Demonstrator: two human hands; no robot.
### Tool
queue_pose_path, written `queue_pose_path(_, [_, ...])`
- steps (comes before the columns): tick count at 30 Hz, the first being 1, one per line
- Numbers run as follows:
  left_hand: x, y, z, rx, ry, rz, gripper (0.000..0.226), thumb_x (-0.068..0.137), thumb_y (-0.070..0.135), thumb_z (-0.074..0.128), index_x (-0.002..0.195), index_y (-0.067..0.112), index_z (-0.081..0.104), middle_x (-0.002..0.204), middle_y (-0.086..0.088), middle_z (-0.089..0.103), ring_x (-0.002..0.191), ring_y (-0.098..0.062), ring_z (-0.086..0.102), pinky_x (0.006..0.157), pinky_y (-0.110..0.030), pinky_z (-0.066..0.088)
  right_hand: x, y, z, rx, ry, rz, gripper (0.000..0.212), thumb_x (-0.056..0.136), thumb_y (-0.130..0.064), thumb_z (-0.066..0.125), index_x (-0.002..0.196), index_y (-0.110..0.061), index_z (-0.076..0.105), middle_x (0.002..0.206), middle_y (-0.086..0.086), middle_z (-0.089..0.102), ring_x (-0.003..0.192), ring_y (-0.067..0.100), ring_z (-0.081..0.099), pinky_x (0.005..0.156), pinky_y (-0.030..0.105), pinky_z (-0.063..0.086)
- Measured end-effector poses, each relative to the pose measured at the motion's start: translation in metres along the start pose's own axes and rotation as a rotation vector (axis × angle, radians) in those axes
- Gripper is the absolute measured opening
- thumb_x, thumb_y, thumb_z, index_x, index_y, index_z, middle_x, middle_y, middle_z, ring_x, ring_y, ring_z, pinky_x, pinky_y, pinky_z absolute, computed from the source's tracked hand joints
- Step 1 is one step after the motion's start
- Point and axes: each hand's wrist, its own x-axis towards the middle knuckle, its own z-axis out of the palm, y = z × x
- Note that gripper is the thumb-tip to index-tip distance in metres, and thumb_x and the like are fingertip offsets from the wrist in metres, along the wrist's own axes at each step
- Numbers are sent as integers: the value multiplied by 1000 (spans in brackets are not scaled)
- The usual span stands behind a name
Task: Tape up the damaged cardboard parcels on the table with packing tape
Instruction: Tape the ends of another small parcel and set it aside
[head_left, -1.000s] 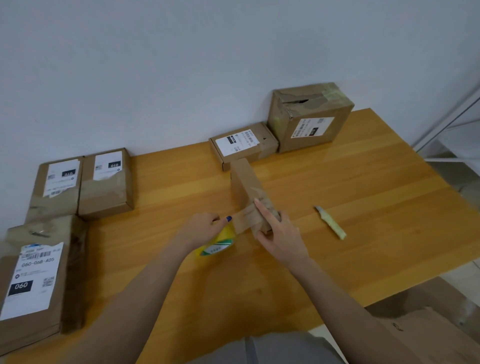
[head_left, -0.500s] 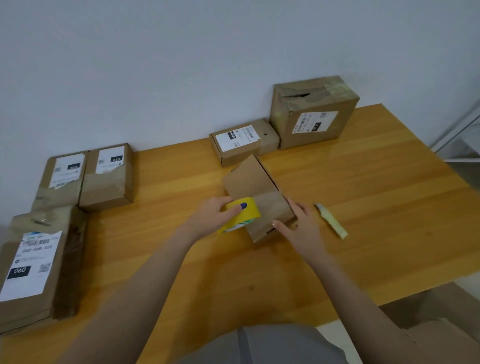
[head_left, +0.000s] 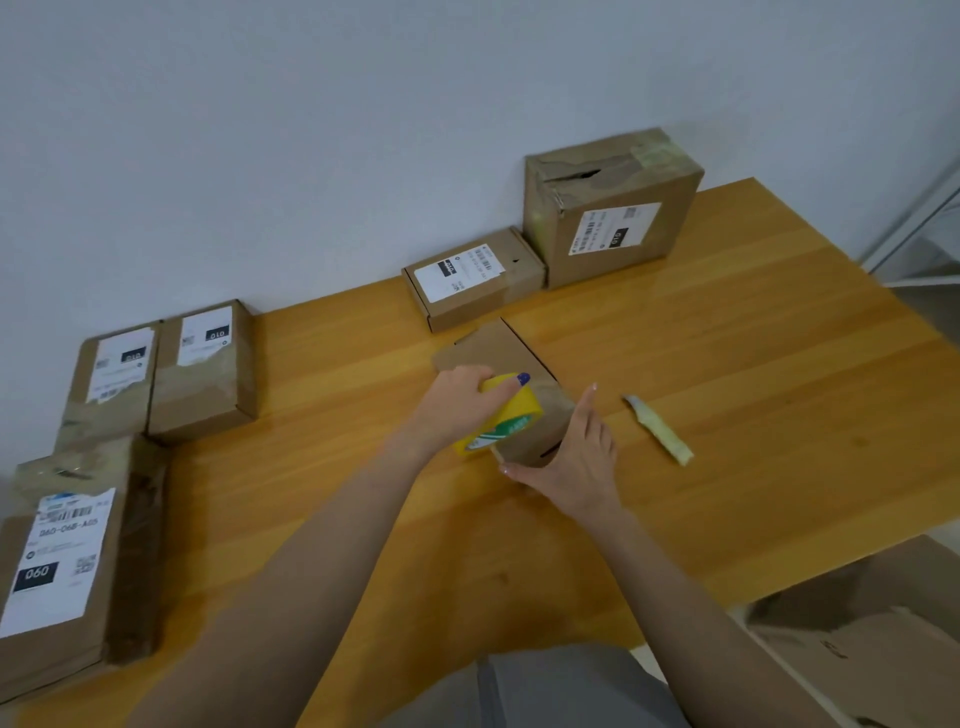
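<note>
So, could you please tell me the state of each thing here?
small box, flat on the table
tape roll, held against small box
left hand, grips tape roll
right hand, fingers straight, braces small box
large box, upright, top torn
cutter, lying untouched

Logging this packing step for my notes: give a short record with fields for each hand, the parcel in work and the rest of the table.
left hand: grips the tape roll against the small box
right hand: straight fingers brace the small box
cutter: lies on the table, right of the box, untouched
other parcels: five, near the wall and left edge
</note>
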Motion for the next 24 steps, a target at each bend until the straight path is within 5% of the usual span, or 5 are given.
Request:
queue_pose_path(8, [-10, -14, -6, 54, -47, 53, 38, 97, 44, 44, 70, 18, 52, 61, -3, 53, 51, -12, 44, 47, -21, 30, 2, 2, 0, -180, 6, -43, 147, 55, -83, 65, 150, 1, -7, 148, 15, 29, 137, 28, 27, 114, 36, 19])
queue_pose_path(15, [-12, -13, -1, 621, 28, -180, 55, 96, 58, 30, 71, 13, 49, 60, 0, 45, 52, -15, 43, 43, -25, 33, 4, 0, 2, -244, -44, -16, 139, 60, -82, 63, 151, 3, 1, 151, 15, 23, 140, 29, 20, 116, 35, 14])
queue_pose_path(19, [-23, -37, 7, 616, 17, -284, 48, 95, 62, 29, 85, 20, 51, 75, -2, 54, 67, -19, 52, 45, -24, 36, 7, -3, 3, -291, -81, -54, 137, 64, -83, 58, 150, 3, -3, 154, 17, 18, 141, 29, 17, 116, 36, 11])
queue_pose_path(24, [-20, -40, 17, 603, -39, -356, 51, 95, 61, 30, 88, 19, 57, 67, 0, 51, 68, -20, 54, 50, -26, 40, 5, -1, 3, -306, -85, -46, 136, 64, -84, 57, 150, 2, -4, 153, 17, 20, 140, 30, 20, 115, 35, 15])
